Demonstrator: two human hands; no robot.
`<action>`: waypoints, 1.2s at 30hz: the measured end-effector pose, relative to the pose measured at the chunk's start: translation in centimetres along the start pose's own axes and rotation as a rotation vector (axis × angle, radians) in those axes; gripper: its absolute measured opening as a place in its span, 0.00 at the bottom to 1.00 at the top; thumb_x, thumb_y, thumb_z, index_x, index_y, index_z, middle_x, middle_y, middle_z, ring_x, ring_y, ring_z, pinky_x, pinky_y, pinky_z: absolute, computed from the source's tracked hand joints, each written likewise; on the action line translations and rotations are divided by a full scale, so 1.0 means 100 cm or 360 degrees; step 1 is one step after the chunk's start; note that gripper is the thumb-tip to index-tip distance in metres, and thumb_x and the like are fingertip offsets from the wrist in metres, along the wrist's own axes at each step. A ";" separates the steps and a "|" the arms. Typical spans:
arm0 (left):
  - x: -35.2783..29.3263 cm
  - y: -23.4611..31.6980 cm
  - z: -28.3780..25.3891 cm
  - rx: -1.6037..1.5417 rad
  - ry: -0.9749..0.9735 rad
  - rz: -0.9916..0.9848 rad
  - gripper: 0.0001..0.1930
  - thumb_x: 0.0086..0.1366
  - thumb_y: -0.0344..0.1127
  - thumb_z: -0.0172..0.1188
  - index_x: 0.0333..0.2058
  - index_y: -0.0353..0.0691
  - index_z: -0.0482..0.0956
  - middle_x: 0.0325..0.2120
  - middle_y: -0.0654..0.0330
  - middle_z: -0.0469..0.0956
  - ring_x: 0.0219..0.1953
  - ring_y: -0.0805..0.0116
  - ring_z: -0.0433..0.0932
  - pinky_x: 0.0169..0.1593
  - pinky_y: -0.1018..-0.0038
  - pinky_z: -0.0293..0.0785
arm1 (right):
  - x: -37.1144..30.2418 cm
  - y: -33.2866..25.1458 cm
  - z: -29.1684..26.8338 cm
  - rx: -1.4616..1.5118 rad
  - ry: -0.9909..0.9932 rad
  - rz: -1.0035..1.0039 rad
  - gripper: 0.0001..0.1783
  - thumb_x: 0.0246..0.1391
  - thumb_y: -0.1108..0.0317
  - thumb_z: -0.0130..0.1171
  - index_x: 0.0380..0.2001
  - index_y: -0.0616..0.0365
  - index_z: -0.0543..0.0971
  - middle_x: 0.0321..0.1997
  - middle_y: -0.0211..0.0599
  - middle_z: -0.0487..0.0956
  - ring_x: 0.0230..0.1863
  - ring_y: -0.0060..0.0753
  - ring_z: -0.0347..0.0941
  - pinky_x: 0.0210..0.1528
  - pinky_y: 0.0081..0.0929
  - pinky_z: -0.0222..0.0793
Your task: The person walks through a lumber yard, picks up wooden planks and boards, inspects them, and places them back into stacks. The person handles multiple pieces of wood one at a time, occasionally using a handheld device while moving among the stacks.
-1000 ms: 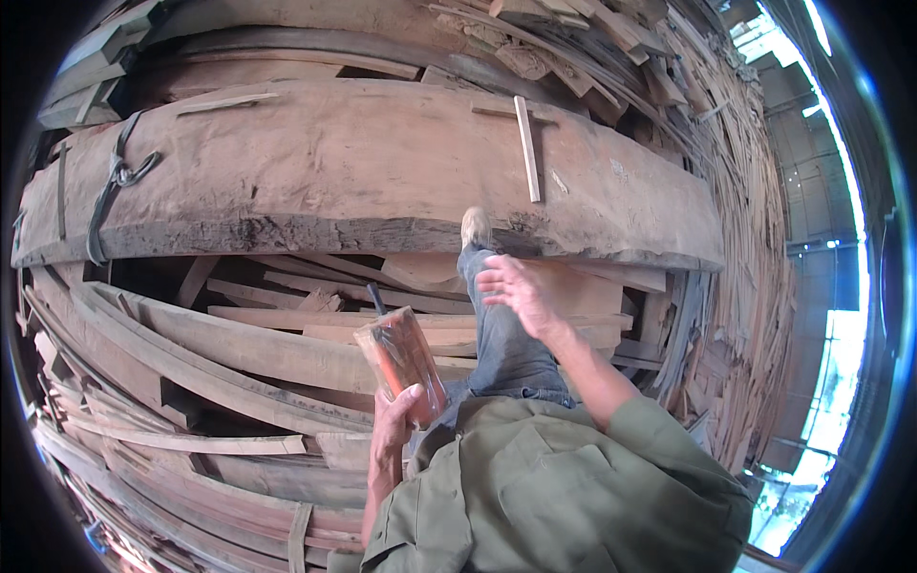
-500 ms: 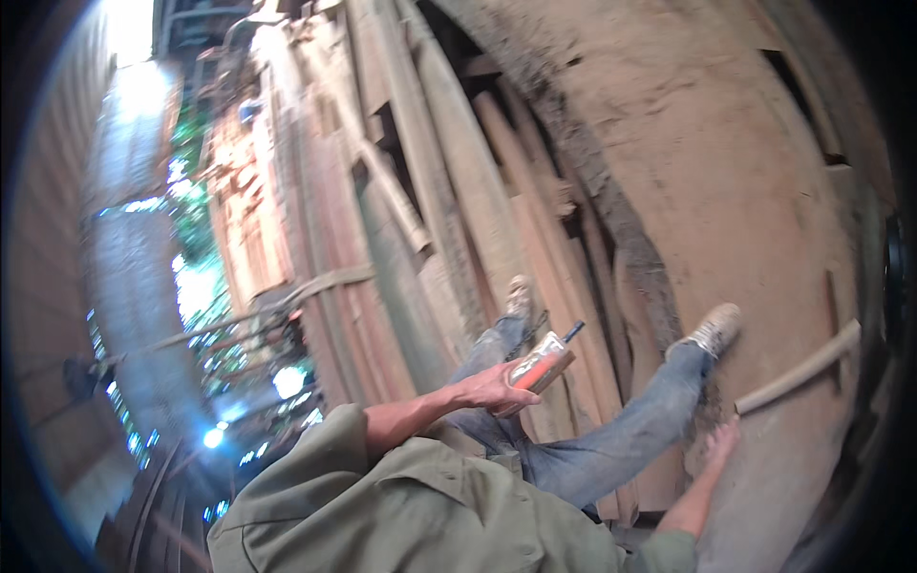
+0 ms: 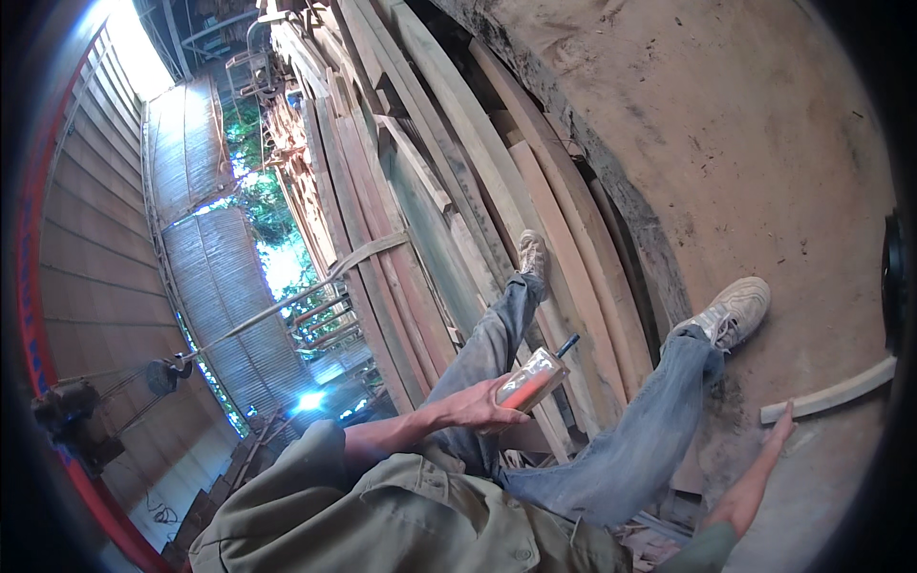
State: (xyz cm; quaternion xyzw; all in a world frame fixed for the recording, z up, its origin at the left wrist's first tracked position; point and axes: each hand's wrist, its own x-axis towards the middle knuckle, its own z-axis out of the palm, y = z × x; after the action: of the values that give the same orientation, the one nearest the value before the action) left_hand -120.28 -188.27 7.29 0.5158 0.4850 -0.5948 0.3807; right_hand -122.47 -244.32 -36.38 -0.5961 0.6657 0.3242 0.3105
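My left hand [image 3: 487, 405] is closed around a small box-shaped object [image 3: 533, 380] above my thighs. It has a clear, shiny face, orange-red inside and a dark stick jutting from its far end; its exact kind is unclear. My right arm reaches out to the right, low over the pale brown surface. There my right hand [image 3: 779, 435] has a finger stretched out against the near end of a pale wooden strip [image 3: 831, 392]. No grip around the strip shows. The strip's far end runs toward the dark rim.
Long boards [image 3: 497, 181] are stacked ahead, under and beside my left shoe [image 3: 532, 254]. My right shoe [image 3: 734, 313] rests on the large brown slab [image 3: 755, 172] with its rough bark edge. A strap [image 3: 373, 250] crosses the boards. Corrugated sheeting [image 3: 239, 277] stands at left.
The view has shifted and sharpened, showing more of the left wall. My right hand stays at the strip's end, farther right in view. My left hand still holds the box-shaped object.
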 end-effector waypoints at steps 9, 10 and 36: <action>0.009 0.003 -0.015 -0.0261 0.0130 0.0090 0.36 0.53 0.49 0.66 0.54 0.35 0.64 0.44 0.59 0.71 0.47 0.72 0.68 0.52 0.74 0.64 | 0.007 -0.028 0.036 0.0202 -0.0330 -0.0140 0.44 0.42 0.47 0.65 0.58 0.55 0.60 0.60 0.42 0.63 0.59 0.50 0.59 0.60 0.46 0.54; 0.011 0.000 -0.017 -0.0328 0.0077 0.0066 0.36 0.53 0.49 0.66 0.54 0.35 0.64 0.44 0.59 0.71 0.47 0.72 0.68 0.52 0.74 0.64 | 0.001 -0.033 0.040 0.0194 -0.0289 -0.0153 0.41 0.43 0.49 0.65 0.56 0.56 0.62 0.57 0.42 0.65 0.56 0.47 0.61 0.58 0.44 0.56; -0.018 -0.340 -0.222 -0.1451 0.0639 0.1210 0.39 0.47 0.56 0.66 0.47 0.25 0.68 0.33 0.54 0.75 0.34 0.69 0.74 0.38 0.73 0.72 | -0.593 0.053 0.028 -0.0142 -0.0750 -0.0664 0.21 0.51 0.43 0.52 0.24 0.47 0.65 0.15 0.30 0.63 0.12 0.30 0.59 0.13 0.28 0.56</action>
State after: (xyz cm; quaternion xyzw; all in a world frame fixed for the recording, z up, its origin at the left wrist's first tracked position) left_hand -146.93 -158.71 15.43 0.5398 0.5346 -0.0425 0.6488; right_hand -121.90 -206.53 9.72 -0.6413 0.4239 0.4117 0.4895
